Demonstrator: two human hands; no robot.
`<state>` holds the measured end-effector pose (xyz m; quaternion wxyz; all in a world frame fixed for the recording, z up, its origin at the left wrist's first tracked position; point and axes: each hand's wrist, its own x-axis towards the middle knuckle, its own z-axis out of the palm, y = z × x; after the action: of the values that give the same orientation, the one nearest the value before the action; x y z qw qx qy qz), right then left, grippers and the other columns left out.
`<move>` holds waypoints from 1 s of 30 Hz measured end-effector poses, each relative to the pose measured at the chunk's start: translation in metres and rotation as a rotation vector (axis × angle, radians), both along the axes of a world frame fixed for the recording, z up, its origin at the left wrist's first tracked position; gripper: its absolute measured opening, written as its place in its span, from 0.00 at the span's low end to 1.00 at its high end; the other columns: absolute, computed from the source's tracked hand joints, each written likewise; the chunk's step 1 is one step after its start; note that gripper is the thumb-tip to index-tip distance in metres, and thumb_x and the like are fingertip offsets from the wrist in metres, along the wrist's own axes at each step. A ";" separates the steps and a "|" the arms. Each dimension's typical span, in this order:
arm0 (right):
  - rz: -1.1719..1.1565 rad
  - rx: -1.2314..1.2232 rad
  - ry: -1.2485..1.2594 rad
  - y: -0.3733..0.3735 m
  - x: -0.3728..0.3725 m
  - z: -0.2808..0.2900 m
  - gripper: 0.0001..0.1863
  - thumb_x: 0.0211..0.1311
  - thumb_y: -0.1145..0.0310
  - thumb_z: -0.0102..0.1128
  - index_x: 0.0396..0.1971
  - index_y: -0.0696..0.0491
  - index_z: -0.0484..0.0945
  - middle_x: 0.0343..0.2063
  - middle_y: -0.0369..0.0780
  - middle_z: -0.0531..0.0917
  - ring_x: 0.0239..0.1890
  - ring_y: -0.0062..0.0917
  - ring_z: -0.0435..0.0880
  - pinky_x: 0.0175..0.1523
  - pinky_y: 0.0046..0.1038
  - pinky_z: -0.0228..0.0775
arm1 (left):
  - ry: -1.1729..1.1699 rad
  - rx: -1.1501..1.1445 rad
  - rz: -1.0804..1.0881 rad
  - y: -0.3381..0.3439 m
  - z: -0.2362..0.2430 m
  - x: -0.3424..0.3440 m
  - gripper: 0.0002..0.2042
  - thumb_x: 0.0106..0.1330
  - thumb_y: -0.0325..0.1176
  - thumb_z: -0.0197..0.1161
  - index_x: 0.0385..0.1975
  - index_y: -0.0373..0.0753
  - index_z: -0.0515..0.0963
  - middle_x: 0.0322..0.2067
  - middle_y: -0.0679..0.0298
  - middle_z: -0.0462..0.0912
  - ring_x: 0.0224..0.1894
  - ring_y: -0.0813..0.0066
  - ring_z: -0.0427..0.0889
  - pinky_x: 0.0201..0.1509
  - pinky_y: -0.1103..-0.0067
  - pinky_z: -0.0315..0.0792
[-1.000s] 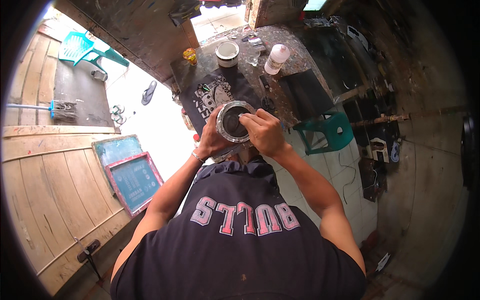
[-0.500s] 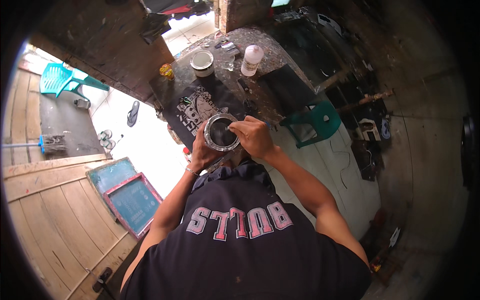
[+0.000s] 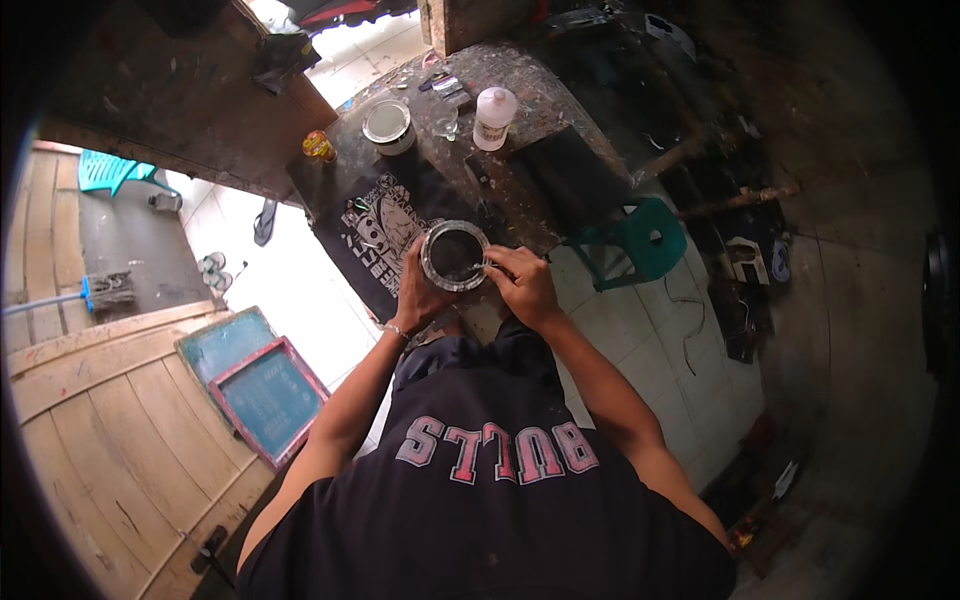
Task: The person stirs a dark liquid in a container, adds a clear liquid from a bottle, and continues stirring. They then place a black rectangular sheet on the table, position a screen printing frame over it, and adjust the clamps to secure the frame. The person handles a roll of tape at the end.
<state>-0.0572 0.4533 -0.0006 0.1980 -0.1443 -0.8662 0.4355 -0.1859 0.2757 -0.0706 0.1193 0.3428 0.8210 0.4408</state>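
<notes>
Over the near edge of the table, an open round can [image 3: 456,286] with a messy silvery rim and a dark inside rests in my left hand [image 3: 422,292], whose fingers wrap its left side. My right hand [image 3: 526,288] is at the can's right rim, thumb and fingers pinched together. A small pale tip shows at those fingers, too little to tell what it is. Just beyond the can lies a black cloth [image 3: 385,228] with a white printed picture.
On the stained table stand a pale-topped can [image 3: 388,122], a white bottle [image 3: 494,118], a small yellow cup [image 3: 318,147] and a clear cup [image 3: 446,123]. A dark flat panel [image 3: 570,175] and green stool [image 3: 640,245] are right; framed screens [image 3: 268,400] lean left.
My right hand has shifted from over the can's opening out to its right rim. My left hand still holds the can, and the whole view has shifted slightly.
</notes>
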 end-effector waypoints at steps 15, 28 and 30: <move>-0.308 -0.210 -0.461 0.209 0.106 -0.036 0.16 0.64 0.71 0.66 0.49 0.61 0.83 0.37 0.44 0.89 0.34 0.24 0.87 0.40 0.29 0.79 | 0.127 -0.095 0.226 0.157 -0.065 -0.024 0.54 0.41 0.48 0.85 0.68 0.33 0.59 0.60 0.49 0.70 0.63 0.48 0.72 0.66 0.62 0.68; -0.451 -0.366 -0.532 0.270 0.140 -0.060 0.13 0.64 0.71 0.65 0.45 0.62 0.84 0.30 0.43 0.88 0.31 0.23 0.85 0.39 0.27 0.76 | -0.201 0.254 0.458 0.448 -0.025 -0.127 0.48 0.40 0.45 0.84 0.61 0.33 0.64 0.54 0.47 0.75 0.59 0.49 0.73 0.64 0.60 0.66; -0.513 -0.374 -0.567 0.272 0.168 -0.072 0.13 0.64 0.71 0.65 0.45 0.62 0.84 0.30 0.42 0.88 0.32 0.23 0.86 0.39 0.27 0.77 | -0.222 0.173 0.620 0.469 -0.057 -0.143 0.49 0.39 0.46 0.85 0.61 0.33 0.63 0.51 0.46 0.78 0.55 0.48 0.78 0.60 0.59 0.71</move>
<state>0.1112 0.7249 -0.0726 0.0246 -0.5027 -0.7284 0.4649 -0.3284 0.7444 -0.1278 0.0386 0.0356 0.8276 0.5589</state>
